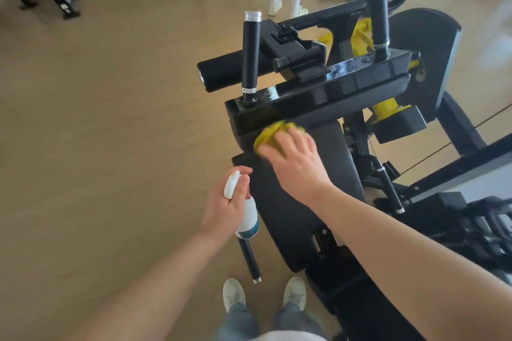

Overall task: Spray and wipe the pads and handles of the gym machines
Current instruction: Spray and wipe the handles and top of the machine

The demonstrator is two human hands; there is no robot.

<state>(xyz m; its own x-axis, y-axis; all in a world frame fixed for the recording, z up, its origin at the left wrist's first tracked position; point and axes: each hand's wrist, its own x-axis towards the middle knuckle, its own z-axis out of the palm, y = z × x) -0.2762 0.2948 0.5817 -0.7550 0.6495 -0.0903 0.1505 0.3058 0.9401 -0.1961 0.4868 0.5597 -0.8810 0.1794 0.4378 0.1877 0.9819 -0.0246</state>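
Fingers (273, 151) of the right hand (293, 166): curled over a bunched yellow cloth (270, 134), pressing it at the far end of the seat pad (304, 202), where the upper pad (332, 104) overhangs.

Fingers (239, 184) of the left hand (221, 207): wrapped round the neck of the spray bottle (246, 220), held just off the seat pad's left edge.

Materials:
- Seat pad: black, matte, finely grained upholstery with rounded corners.
- Upper pad: long black block under a glossy frame.
- Handles (250, 55): two upright cylinders beyond the seat pad, dark grips with silver collars.
- Bottle: smooth white plastic with a teal band near the base.
- Cloth: soft and crumpled.

Hazards, as judged:
- The bunched cloth covers only a small patch, so strips of the seat pad may be missed.
- The recess under the overhang may trap liquid.
- A squeeze of the trigger left of the seat pad would likely wet the smooth floor (110, 119) and cause a slip.
- A person stands beyond the machine, so spray may drift towards them.
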